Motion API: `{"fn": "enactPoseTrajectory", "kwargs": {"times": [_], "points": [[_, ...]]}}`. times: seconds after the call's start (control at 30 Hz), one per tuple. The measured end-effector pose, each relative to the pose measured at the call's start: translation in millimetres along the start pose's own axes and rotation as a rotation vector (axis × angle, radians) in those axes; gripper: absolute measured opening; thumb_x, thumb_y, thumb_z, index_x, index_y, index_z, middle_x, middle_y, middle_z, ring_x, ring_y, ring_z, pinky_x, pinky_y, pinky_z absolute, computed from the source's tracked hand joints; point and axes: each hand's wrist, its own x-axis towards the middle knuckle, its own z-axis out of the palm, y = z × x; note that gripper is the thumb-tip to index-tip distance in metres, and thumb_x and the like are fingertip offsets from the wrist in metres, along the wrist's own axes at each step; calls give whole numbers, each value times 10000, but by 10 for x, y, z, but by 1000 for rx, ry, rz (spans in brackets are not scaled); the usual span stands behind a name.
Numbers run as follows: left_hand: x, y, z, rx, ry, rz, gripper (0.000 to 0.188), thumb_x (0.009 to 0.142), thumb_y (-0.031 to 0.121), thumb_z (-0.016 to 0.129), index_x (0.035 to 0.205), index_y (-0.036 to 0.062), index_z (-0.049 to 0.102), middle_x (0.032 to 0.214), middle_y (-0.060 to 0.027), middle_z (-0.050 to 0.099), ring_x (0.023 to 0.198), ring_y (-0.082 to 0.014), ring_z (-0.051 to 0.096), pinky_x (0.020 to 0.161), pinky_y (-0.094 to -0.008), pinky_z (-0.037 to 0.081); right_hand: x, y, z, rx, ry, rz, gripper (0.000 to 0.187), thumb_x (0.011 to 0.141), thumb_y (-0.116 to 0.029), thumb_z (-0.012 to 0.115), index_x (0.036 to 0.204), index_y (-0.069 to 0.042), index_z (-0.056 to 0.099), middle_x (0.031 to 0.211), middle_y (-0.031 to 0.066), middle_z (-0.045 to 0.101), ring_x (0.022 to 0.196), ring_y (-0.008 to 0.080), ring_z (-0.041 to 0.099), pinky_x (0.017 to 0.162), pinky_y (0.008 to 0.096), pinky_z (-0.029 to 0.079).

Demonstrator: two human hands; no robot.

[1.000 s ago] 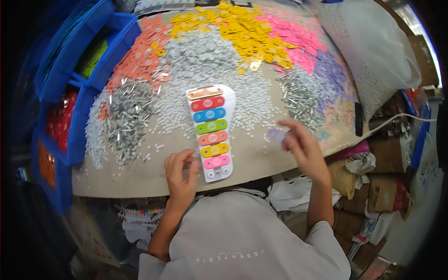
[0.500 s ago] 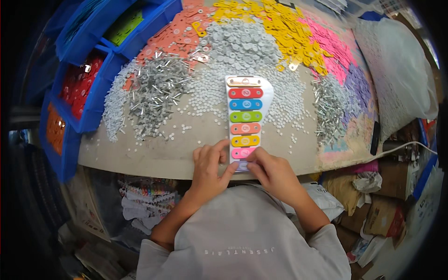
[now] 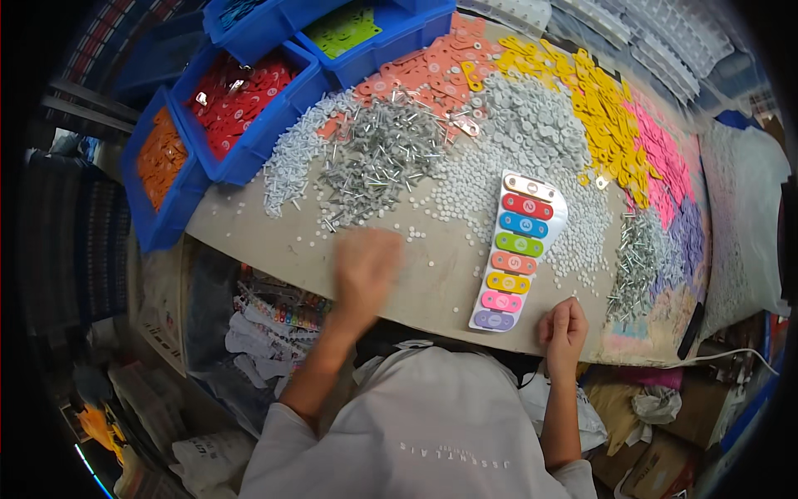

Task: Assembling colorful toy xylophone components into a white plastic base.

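Note:
A white toy xylophone (image 3: 540,200) with a row of coloured bars lies slightly tilted near the table's front edge. My right hand (image 3: 565,328) rests at the edge just right of its lower end, fingers curled closed; whatever they hold, if anything, is hidden. My left hand (image 3: 366,270) is away to the left over the bare tabletop, below the pile of metal pins (image 3: 378,154). Motion smears its fingers. Neither hand touches the xylophone. Small white round caps (image 3: 465,187) lie scattered between that pile and the xylophone.
Blue bins (image 3: 241,170) of red, orange and green bars stand at the left. Piles of grey washers (image 3: 532,116), yellow bars (image 3: 611,125), pink bars (image 3: 665,166) and purple bars (image 3: 686,241) curve round the back and right. More pins (image 3: 636,258) lie at right, near a white sack (image 3: 740,208).
Both hands have come off the xylophone's lower bars. My left hand has swung left toward the pins, and the right has drawn aside to the right. The whole view has shifted and turned.

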Motion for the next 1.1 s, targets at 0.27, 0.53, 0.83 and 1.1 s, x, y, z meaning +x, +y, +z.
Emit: {"fn": "enactPoseTrajectory", "kwargs": {"times": [0.27, 0.53, 0.83, 1.1], "points": [[319, -1167, -726, 578, 168, -5, 100, 901, 121, 677, 947, 42, 715, 906, -124, 660, 886, -328, 607, 803, -434, 457, -34, -42, 64, -98, -23, -15, 224, 1033, -159, 569, 842, -48, 529, 625, -33, 529, 533, 31, 466, 474, 214, 346], [192, -1456, -814, 555, 283, 27, 93, 908, 55, 666, 976, -8, 675, 900, -123, 653, 838, -279, 607, 801, -405, 481, 188, -298, -740, -662, 713, -381, 55, 948, -54, 627, 978, -10, 640, 862, 69, 634, 729, 146, 571, 641, 279, 461], [115, -551, -254, -88, 182, -36, 77, 908, -36, 641, 966, 1, 606, 1033, -80, 661, 861, -135, 553, 750, -260, 443, 100, 277, -2009, -680, 874, -162, 112, 959, -116, 623, 1022, -23, 613, 852, 54, 638, 740, 130, 578, 686, 293, 483], [17, 227, 256, -372, -149, -173, 99, 913, -43, 653, 1006, -40, 687, 917, -38, 617, 834, -96, 555, 758, -235, 459, 422, 159, -2161, -651, 725, -278, 88, 931, -80, 651, 981, -9, 669, 853, 18, 628, 710, 96, 524, 658, 257, 451]]}}
